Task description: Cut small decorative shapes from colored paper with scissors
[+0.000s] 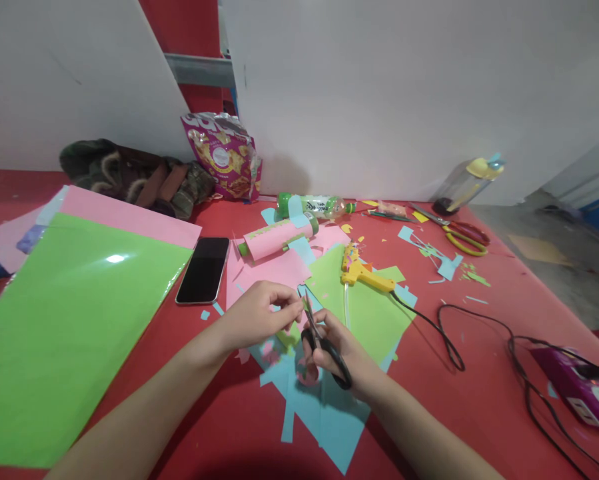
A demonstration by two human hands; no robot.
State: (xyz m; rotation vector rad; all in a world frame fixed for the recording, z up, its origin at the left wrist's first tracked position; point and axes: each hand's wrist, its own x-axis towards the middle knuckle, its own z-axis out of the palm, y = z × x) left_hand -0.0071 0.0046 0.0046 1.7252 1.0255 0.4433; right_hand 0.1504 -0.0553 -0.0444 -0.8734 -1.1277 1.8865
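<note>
My right hand (342,350) is closed round the black handles of a pair of scissors (315,327), blades pointing up and away. My left hand (259,313) pinches a small scrap of paper (293,328) right at the blades; the scrap is too small to name its colour for sure. Both hands hover over blue paper offcuts (324,417) and a green sheet (374,310) on the red table (469,413).
A yellow glue gun (364,273) with a black cord (479,327) lies right of my hands. A black phone (204,269), large green (64,327) and pink (129,217) sheets, a pink-wrapped bottle (276,239), second scissors (462,235), a purple power strip (579,390), a snack bag (224,157).
</note>
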